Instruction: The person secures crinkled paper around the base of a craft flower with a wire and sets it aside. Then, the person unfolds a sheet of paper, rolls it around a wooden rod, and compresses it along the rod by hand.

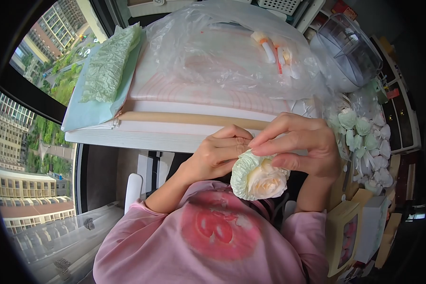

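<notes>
A crepe paper rose (268, 180) is held up in front of my chest. It has a cream centre and a pale green crinkled petal (240, 176) around its left side. My left hand (225, 152) is closed at the rear of the flower, and what its fingers grip there is partly hidden. From the right, my right hand (300, 144) has thumb and fingers bent at the flower's upper edge, closed on the green petal. The flower's stem is out of sight.
Clear plastic sheeting (184, 52) covers much of the white table (175, 140). Green crinkled paper (110, 66) lies at the left, and several small white and orange items (277, 54) lie at the back. Green and white paper flowers (363, 128) crowd the right, near a clear-lidded container (348, 52).
</notes>
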{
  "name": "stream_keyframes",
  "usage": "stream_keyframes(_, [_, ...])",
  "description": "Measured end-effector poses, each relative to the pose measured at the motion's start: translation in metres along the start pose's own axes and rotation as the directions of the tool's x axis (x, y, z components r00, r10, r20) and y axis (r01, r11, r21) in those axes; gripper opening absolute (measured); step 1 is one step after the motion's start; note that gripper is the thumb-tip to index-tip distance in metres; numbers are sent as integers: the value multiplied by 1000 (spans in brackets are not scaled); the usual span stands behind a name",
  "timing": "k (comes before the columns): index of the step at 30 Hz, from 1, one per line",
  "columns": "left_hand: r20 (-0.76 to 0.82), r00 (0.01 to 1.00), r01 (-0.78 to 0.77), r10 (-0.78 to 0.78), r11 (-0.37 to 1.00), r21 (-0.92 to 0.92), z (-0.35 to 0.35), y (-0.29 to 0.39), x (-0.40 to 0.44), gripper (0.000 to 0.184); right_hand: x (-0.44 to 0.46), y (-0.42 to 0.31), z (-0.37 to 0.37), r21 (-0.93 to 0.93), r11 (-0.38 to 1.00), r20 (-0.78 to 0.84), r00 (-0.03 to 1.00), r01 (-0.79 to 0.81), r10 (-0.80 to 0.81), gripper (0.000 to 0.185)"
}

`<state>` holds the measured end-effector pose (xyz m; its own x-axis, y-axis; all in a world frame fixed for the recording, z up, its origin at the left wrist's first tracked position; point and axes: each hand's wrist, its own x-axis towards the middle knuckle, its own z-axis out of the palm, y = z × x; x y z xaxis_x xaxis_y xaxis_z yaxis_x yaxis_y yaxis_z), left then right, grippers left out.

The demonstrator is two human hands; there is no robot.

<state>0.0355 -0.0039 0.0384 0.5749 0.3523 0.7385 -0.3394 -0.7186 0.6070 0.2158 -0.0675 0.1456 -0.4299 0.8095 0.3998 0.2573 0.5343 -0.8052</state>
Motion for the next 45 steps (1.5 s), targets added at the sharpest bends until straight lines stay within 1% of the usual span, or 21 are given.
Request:
stream_keyframes(2, [-6, 1000, -18, 18, 1000, -14, 0, 1, 0, 24, 8, -2, 3, -51, 999, 90, 996, 17, -12, 16])
stream_keyframes(5, [0, 1000, 7, -7, 1000, -17, 1, 1, -2, 22, 14, -1, 4, 7, 1000, 120, 993, -16, 15, 14])
stream_keyframes(9, [-8, 1000, -1, 1, 1000, -15, 2, -2, -5, 20, 22, -2, 4, 6, 1000, 154, 988, -30, 29, 10])
stream_keyframes(11, [-6, 1000, 4, -4, 1000, -9, 2, -3, -6, 20, 25, -2, 2, -21, 996, 258, 962, -86, 89, 11])
stream_keyframes(12, [-5, 1000, 17, -17, 1000, -12, 1, -3, -6, 21, 25, -1, 1, -23, 996, 254, 963, -89, 91, 11])
stream_keyframes(14, [-4, 1000, 28, -28, 999, -16, 1, -2, -4, 22, 24, 3, 0, 58, 997, 121, 991, -60, 52, 14])
stream_keyframes(15, [-13, 999, 31, -32, 999, -26, -1, 1, -1, 23, 24, 3, -3, 56, 997, 121, 991, -59, 52, 14])
stream_keyframes(17, [-25, 999, 35, -36, 999, -34, -3, 1, 0, 24, 20, 2, -11, 91, 992, 5, 996, -85, 84, 17])
stream_keyframes(18, [-20, 999, 37, -38, 999, -36, -3, -2, -2, 25, 17, 1, -14, 91, 992, 6, 997, -83, 83, 17])
stream_keyframes(20, [-12, 999, 39, -39, 998, -40, -3, -3, -2, 26, 9, -2, -15, 9, 995, 41, 994, -102, 102, 17])
stream_keyframes(21, [-14, 999, 50, -51, 997, -63, -4, -2, -1, 27, 6, -2, -14, 9, 995, 40, 994, -102, 101, 17])
stream_keyframes(23, [-13, 998, 63, -64, 994, -88, -6, 0, -1, 28, 1, -1, -11, 25, 987, 18, 987, -161, 160, 17])
stream_keyframes(27, [-10, 999, 50, -51, 998, -28, -6, -2, -1, 30, -2, 4, -7, 74, 983, 10, 985, -170, 170, 18])
stream_keyframes(29, [-13, 999, 49, -49, 999, -7, -6, -3, -1, 30, -2, -1, -8, 52, 966, 45, 967, -252, 250, 19])
stream_keyframes(31, [-4, 1000, 21, -21, 1000, 23, -5, -3, -1, 31, -4, -1, -9, 47, 967, 45, 968, -249, 247, 20])
stream_keyframes(35, [-10, 999, 41, -41, 999, 1, -4, -2, -1, 30, -3, -4, -8, 28, 970, 36, 970, -240, 239, 19])
stream_keyframes(39, [-12, 1000, -10, 10, 1000, 21, -5, -1, 1, 29, 0, -9, -8, 26, 961, 69, 960, -274, 272, 17])
stream_keyframes(41, [-5, 1000, -23, 23, 999, 34, -5, -1, 1, 30, 0, -11, -7, -20, 962, 37, 961, -272, 273, 16])
stream_keyframes(45, [-7, 1000, -16, 16, 1000, 7, -4, -1, 2, 31, 0, -13, -4, -47, 962, 1, 963, -267, 268, 16])
